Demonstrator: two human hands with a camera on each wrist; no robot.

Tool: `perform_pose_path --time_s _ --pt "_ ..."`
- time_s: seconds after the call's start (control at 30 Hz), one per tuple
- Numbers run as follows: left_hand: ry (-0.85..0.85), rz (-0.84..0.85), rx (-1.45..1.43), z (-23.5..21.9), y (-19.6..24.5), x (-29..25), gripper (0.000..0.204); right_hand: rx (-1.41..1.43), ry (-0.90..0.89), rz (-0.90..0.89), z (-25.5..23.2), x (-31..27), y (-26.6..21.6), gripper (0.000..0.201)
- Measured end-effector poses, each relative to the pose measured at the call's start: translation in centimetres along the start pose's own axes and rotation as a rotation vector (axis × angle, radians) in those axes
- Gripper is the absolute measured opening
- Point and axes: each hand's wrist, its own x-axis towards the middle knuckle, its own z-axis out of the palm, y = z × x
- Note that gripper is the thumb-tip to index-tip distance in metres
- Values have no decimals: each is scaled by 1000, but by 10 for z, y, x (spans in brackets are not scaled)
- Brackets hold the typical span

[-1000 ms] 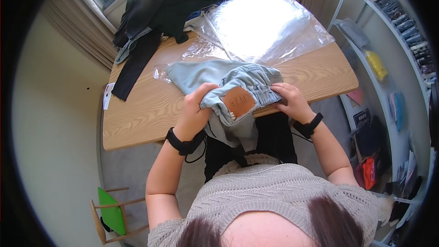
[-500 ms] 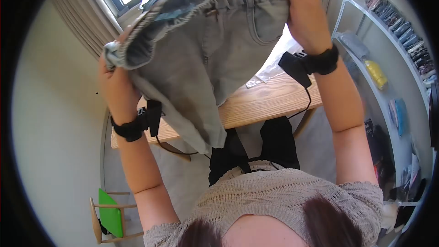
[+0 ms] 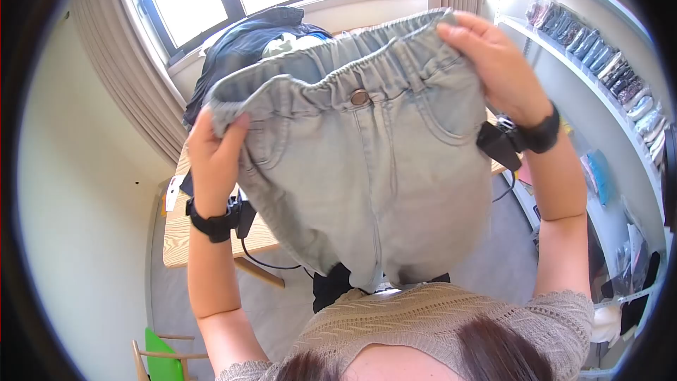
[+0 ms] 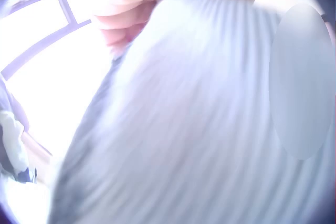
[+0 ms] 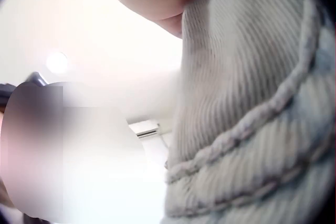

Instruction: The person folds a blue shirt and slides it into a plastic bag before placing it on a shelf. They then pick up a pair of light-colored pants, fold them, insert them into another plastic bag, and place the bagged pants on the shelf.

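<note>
A pair of pale blue-grey jeans [image 3: 331,169] hangs upright before the chest, its front with a round metal button [image 3: 360,97] turned toward the head camera. At the left end of the elastic waistband my left hand [image 3: 215,159] grips the cloth, thumb on the front. My right hand [image 3: 502,70] pinches the other end of the waistband, a little higher. Between them the waist opening is stretched wide. Blurred ribbed cloth [image 4: 194,108] fills the left wrist view, under the curled fingers. A stitched pocket edge [image 5: 252,119] shows close up in the right wrist view.
Behind the jeans, a heap of dark clothes [image 3: 243,49] lies on the wooden table [image 3: 183,243] by the window. Shelves with rows of bagged garments [image 3: 599,49] run along the right wall. A green-seated chair [image 3: 161,353] stands at lower left.
The jeans went from bunched at the table edge, leather patch up, to lifted and spread open. Since half a second ago they have turned to face the head camera, and the head view has tilted up.
</note>
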Motion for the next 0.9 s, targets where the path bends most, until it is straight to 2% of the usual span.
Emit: perform_pose_path --time_s 0.03,0.1,0.17,0.2,0.23,0.3,0.33,0.4,0.43,0.5,0.53,0.57,0.63,0.67,0.7,0.77,0.8,0.87,0.9 --pt "-106 17 14 5 -9 7 11 -13 40 56 -3 0 9 21" --pt "-236 -208 -109 15 -31 12 15 43 58 121 -12 3 30 21" --pt "-233 -288 -387 37 -30 12 25 101 73 185 -20 4 49 21" --pt "-242 -259 -349 41 -42 12 36 128 58 247 -25 3 57 24" --pt "-269 -326 -347 44 -46 13 37 154 42 308 -29 4 63 27" --pt "-319 -493 -635 49 -48 11 35 169 67 333 -33 4 71 28" --pt "-318 -493 -635 50 -45 11 35 212 52 354 -37 4 76 25" --pt "-500 -477 -523 52 -40 12 33 271 -10 427 -46 2 79 27" --pt "-500 -480 -524 52 -45 12 33 271 -9 431 -52 -1 80 27" --pt "-457 -610 -545 53 -62 12 29 127 -408 193 -60 -6 86 51" --pt "-457 -614 -546 56 -65 15 29 133 -394 60 -55 -7 90 60" --pt "-401 -612 -561 61 -67 19 27 135 -393 65 -59 -5 95 60" --pt "-352 -633 -577 76 -77 21 24 252 -137 526 -71 1 109 54" --pt "-275 -652 -566 86 -88 22 24 378 -76 613 -70 9 114 43" --pt "-197 -664 -553 96 -97 22 24 380 -70 617 -65 9 118 43" --pt "-143 -643 -507 115 -90 20 24 532 224 595 -46 11 118 26" --pt "-88 -582 -526 123 -81 17 24 529 226 596 -33 8 119 26" --pt "-24 -444 -476 136 -62 12 33 268 388 349 -1 -8 118 26" --pt "-27 -443 -479 140 -53 7 33 135 465 223 14 -15 118 27"
